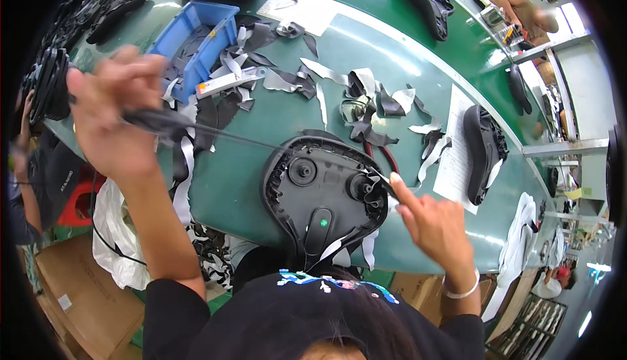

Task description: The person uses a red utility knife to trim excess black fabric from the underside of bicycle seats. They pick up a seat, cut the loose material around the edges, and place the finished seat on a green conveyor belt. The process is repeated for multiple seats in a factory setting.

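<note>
Above the green bench (238, 190), far left, left hand (117, 112) raised and motion-smeared; separate fingers hard to make out, though curled closed around a dark strip (157, 123) running taut to the rim of a black saddle (333, 196). Saddle mid-bench at near edge, underside up, long axis toward its handler, narrow nose nearest (tip lost against a dark shirt (274, 321)). Right hand (434, 226) at right rim, back upward, index finger extended; slim dark piece (384, 182) by the fingertip, grip I can't judge.
</note>
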`<control>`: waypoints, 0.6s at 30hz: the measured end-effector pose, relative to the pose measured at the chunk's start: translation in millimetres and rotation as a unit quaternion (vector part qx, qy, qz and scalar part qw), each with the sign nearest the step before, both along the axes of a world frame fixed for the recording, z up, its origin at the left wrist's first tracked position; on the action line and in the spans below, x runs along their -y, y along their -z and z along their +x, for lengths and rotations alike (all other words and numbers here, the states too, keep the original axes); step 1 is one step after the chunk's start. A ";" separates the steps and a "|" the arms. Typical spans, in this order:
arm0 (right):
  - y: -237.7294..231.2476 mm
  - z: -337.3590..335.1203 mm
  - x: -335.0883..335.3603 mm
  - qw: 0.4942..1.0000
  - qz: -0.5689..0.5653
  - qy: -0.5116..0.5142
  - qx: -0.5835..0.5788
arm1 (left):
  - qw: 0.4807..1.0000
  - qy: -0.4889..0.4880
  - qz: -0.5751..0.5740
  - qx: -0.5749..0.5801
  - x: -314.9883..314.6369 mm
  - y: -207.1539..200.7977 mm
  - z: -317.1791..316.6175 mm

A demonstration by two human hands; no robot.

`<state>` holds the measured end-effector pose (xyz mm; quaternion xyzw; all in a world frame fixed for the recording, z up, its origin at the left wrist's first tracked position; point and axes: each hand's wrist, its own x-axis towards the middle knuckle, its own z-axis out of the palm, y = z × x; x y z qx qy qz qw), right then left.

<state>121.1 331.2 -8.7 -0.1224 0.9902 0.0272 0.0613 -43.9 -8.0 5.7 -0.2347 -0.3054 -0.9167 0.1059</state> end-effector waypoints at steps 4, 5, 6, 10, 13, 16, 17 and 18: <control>-10.0 2.4 17.8 0.999 0.020 0.027 -0.009 | 0.805 0.245 -0.540 0.012 -38.6 11.1 -20.6; -13.6 -7.5 17.5 1.000 0.002 0.025 -0.004 | 0.591 0.178 -0.777 -0.126 -75.1 15.9 -19.7; -14.1 -16.7 13.5 1.000 -0.010 0.013 0.003 | 0.466 0.062 -0.825 -0.315 -86.8 46.5 -21.1; -16.7 -48.5 -8.0 0.996 -0.062 -0.056 0.030 | 0.781 0.205 -0.480 -0.343 -128.7 77.6 -27.7; -9.6 -37.1 -10.5 0.998 -0.042 -0.042 0.027 | 0.879 0.328 -0.344 0.038 -141.2 64.6 -25.2; -9.8 -3.5 6.0 1.000 -0.017 0.008 0.023 | 0.931 0.258 -0.149 0.212 -134.4 49.1 -33.9; -7.6 8.2 9.3 0.999 -0.002 0.021 0.038 | 0.946 0.202 -0.116 0.225 -132.6 41.7 -32.7; -4.3 22.2 12.8 0.997 -0.040 0.056 0.025 | 0.956 0.155 -0.079 0.234 -135.4 32.5 -32.0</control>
